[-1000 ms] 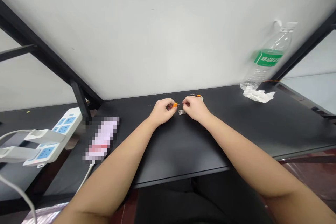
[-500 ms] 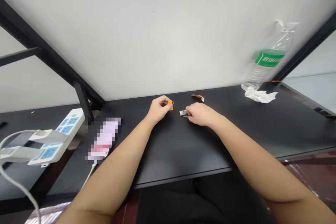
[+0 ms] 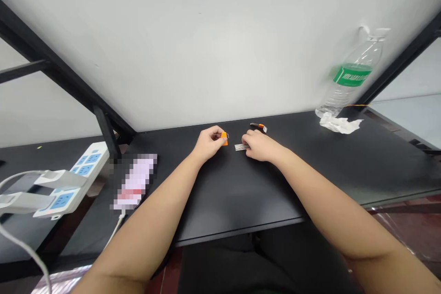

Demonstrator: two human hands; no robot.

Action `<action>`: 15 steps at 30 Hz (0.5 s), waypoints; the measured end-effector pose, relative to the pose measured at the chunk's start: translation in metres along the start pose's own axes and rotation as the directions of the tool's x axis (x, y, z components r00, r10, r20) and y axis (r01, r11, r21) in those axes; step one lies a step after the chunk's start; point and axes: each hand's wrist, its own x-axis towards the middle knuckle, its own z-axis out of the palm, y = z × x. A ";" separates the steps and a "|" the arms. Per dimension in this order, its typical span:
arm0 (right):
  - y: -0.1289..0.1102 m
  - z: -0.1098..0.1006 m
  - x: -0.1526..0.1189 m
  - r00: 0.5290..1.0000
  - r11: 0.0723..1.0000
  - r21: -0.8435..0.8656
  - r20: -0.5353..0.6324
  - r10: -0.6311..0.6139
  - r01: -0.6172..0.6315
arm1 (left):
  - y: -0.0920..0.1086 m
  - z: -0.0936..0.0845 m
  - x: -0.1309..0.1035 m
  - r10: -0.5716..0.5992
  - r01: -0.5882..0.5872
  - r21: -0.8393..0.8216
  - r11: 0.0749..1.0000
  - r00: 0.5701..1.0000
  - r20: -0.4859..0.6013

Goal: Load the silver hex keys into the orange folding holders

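Note:
My left hand (image 3: 209, 142) is closed in a pinch around a small orange block (image 3: 224, 138) with thin metal pieces showing at its sides, held just over the black desk. To its right, my right hand (image 3: 257, 145) has its fingers closed on several thin silvery metal rods (image 3: 240, 147), lined up side by side with their ends pointing left. The hidden parts of the rods lie under my fingers. Just behind my right hand is a small orange, dark and silvery piece (image 3: 262, 127); its kind cannot be made out.
The black desk (image 3: 220, 202) runs along a white wall. A clear bottle with a green label (image 3: 353, 75) stands at the right, by a crumpled white tissue (image 3: 339, 124). On the left are a blurred-out phone (image 3: 138, 181) on a cable and a white power strip (image 3: 77, 179). Black metal bars frame both sides.
My right hand's fingers have shifted slightly upward on the rods, whose ends now look more even. My left hand keeps its pinch on the orange block. The view has moved a little.

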 end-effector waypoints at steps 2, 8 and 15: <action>0.001 0.000 0.000 1.000 1.000 -0.001 -0.014 -0.005 0.005 | 0.000 0.001 0.000 -0.002 0.002 0.011 1.000 1.000 0.006; -0.004 -0.002 0.002 0.962 0.928 0.343 -0.269 -0.052 0.146 | 0.005 0.008 -0.005 0.038 -0.040 0.034 0.999 0.998 0.059; -0.021 0.009 0.011 0.949 0.675 0.717 -0.305 0.077 0.176 | 0.013 0.019 -0.010 0.061 -0.069 0.083 0.994 0.993 0.102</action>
